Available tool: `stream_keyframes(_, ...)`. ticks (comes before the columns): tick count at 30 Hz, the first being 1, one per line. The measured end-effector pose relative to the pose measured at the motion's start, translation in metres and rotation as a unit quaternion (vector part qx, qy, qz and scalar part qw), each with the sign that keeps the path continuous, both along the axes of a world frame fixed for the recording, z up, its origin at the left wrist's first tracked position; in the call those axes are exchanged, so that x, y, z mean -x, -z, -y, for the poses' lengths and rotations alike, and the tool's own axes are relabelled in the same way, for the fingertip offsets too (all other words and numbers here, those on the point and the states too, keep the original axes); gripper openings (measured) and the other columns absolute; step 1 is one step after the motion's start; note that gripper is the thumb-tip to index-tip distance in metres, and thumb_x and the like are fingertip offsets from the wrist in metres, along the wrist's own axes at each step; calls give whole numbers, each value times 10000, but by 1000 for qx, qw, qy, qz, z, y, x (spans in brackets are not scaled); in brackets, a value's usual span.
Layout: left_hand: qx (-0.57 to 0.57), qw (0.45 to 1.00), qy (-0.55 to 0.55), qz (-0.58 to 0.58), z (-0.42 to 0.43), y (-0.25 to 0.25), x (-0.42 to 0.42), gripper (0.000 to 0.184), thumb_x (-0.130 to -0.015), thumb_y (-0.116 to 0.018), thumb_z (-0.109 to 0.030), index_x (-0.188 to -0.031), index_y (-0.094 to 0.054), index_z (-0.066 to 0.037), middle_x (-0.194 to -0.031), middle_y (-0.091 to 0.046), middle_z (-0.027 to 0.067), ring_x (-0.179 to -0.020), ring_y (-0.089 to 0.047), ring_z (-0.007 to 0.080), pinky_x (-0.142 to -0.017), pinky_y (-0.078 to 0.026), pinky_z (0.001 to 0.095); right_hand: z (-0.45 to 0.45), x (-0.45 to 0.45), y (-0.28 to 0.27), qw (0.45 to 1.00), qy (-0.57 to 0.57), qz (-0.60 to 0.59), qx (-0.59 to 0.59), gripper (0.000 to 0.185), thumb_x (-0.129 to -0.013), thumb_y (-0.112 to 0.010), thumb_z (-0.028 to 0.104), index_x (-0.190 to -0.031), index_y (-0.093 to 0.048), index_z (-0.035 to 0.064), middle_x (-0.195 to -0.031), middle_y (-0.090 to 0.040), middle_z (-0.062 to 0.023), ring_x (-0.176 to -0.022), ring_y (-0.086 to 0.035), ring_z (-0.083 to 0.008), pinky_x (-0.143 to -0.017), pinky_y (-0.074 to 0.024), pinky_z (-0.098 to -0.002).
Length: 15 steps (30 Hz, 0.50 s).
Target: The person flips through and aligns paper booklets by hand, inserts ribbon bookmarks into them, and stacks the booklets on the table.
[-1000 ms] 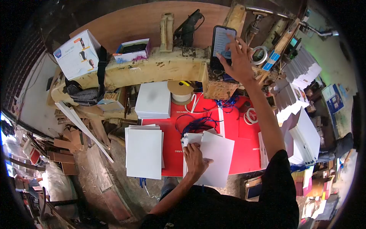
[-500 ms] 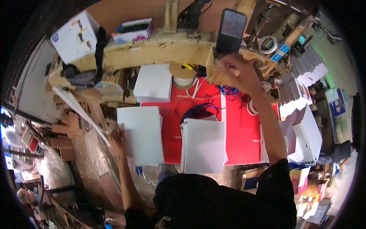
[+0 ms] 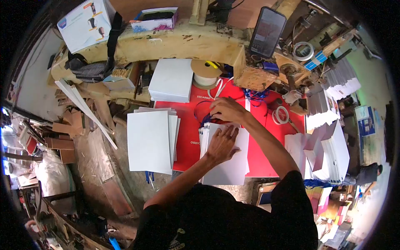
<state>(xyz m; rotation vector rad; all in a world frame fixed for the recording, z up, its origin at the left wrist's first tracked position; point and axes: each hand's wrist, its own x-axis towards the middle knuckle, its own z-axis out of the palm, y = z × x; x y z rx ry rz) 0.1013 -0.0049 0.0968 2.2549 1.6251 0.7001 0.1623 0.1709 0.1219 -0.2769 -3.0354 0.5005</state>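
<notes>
My left hand (image 3: 223,143) lies on the middle stack of white flat paper pieces (image 3: 225,173), its fingers spread over the upper part. These look like folded paper bags, with dark marks along the upper left edge. At that stack's top edge, my right hand (image 3: 228,110) reaches leftward with bent fingers at a bunch of blue cords (image 3: 205,121). The fingertips seem closed on a cord, partly hidden. To the left sits another white stack (image 3: 148,141), slightly fanned. Both stacks rest on a red printed sheet (image 3: 266,154).
Behind are a white stack (image 3: 171,81), a ribbon spool (image 3: 205,75) and more blue cords (image 3: 255,96). A phone (image 3: 268,32) stands on the wooden beam (image 3: 175,46). White bundles (image 3: 329,152) crowd the right side; a tape roll (image 3: 281,115) lies nearer.
My left hand has moved from the left stack onto the middle one. My right hand has come down from near the phone to the blue cords. The view has shifted slightly.
</notes>
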Motion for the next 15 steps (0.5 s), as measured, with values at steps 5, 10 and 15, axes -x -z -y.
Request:
stream_keyframes(5,-5,1000,-3,14,-11,16,-1,858,-786,-703,-509,-1392,-389,11,-1387,-459,198,-1298,-420,368,-1041,-359,498,-10,-30,-6,996,29,15,-87,158,-849,-631,179,-879,-734,63,-959,-699,-70,-934,-604,-256,-856,-490,-378)
stream_keyframes(10,-9,998,-2,63,-10,8,3,871,-716,-794,-406,-1389,-401,-17,-1333,-492,185,-1242,-459,361,-1004,-384,498,-11,-77,-6,989,128,-4,-69,171,-870,-632,208,-881,-731,69,-934,-704,-63,-930,-607,-239,-880,-473,-367)
stream_keyframes(15,-38,973,-43,223,-18,2,10,724,-557,-918,-268,-1179,-596,-83,-1135,-576,112,-1082,-528,293,-916,-440,388,50,-143,-27,932,333,-103,-98,152,-861,-686,228,-843,-732,85,-843,-700,-109,-816,-645,-282,-850,-483,-415)
